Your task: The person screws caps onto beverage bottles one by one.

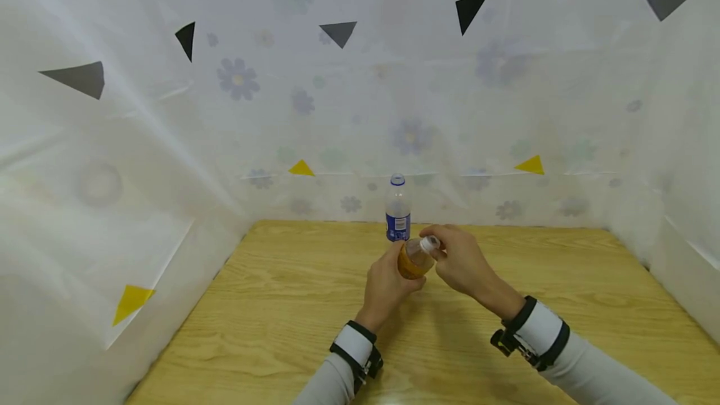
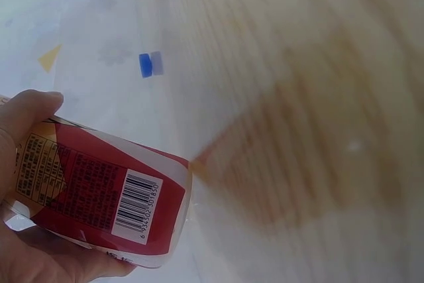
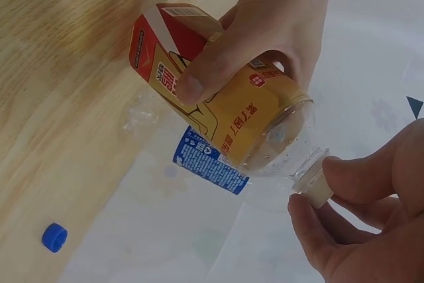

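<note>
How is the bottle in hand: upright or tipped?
Tipped: in the head view, the orange bottle slants in the left hand, its white cap toward the right hand; the blue-labelled bottle behind stands upright.

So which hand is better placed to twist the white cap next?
Likely the right hand: it pinches the white cap, while the left hand grips the red-and-yellow-labelled drink bottle.
</note>
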`<control>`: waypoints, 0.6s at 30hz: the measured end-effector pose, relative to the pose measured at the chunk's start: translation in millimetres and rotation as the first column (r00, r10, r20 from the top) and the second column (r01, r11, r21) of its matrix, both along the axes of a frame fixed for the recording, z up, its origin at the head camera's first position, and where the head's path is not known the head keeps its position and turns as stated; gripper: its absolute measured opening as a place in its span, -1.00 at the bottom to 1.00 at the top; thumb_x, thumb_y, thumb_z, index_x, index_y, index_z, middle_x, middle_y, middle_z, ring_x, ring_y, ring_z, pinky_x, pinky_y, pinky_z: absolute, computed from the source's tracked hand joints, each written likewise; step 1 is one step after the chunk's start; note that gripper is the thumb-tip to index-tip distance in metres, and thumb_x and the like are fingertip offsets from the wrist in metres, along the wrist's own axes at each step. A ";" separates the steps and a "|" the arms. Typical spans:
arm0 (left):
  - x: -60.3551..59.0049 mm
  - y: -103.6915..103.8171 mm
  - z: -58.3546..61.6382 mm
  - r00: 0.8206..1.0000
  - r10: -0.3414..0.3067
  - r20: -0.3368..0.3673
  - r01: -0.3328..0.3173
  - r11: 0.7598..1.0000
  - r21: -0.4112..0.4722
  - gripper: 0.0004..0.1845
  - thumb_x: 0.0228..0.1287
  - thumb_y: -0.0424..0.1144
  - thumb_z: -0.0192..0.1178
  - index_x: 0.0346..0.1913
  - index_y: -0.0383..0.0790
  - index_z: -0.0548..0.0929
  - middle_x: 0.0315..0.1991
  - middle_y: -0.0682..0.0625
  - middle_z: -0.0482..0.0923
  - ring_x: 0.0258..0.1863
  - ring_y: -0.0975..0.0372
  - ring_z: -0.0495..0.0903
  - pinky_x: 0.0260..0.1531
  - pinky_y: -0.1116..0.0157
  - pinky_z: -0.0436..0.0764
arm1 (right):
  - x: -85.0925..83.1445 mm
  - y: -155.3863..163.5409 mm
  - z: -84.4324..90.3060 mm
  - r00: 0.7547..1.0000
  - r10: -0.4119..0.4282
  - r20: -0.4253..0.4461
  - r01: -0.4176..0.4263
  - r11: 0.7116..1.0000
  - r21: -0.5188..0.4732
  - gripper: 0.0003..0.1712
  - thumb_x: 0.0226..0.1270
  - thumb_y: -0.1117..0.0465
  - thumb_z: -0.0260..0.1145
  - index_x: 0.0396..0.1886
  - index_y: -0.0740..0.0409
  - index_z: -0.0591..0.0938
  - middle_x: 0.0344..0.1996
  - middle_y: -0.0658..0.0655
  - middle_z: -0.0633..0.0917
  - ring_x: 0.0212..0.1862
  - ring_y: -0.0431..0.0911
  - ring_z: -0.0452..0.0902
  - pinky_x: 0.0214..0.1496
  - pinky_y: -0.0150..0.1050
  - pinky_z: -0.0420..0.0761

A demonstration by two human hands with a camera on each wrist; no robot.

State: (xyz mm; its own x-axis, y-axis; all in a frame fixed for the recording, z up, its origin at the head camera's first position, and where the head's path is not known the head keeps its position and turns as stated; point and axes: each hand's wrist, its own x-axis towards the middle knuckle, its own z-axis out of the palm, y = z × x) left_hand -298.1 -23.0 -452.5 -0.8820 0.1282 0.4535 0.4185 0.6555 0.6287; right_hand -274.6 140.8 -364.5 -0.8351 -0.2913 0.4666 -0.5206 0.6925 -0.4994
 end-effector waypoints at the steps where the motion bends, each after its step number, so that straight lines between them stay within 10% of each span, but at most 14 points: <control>1: 0.0 -0.1 -0.4 1.000 0.002 0.000 -0.002 1.000 0.001 -0.26 0.00 -0.14 0.60 0.28 -0.09 0.51 0.02 -0.02 0.72 -0.07 0.17 0.73 -0.08 0.20 0.71 | -0.1 -0.1 0.0 1.000 0.002 -0.005 -0.002 1.000 0.001 -0.65 0.24 0.55 0.29 0.02 0.29 0.69 -0.11 0.29 0.72 -0.22 0.06 0.65 -0.23 -0.05 0.69; 18: -2.1 0.1 -3.4 1.000 0.009 0.026 -0.010 1.000 0.002 -0.23 0.01 -0.11 0.60 0.31 -0.04 0.48 0.06 0.00 0.70 -0.03 0.18 0.72 -0.02 0.20 0.69 | -5.8 -0.7 -4.9 0.999 -0.041 -0.036 0.042 0.999 0.019 -0.67 0.13 0.57 0.27 -0.09 0.31 0.65 -0.28 0.24 0.65 -0.32 0.00 0.54 -0.30 -0.10 0.60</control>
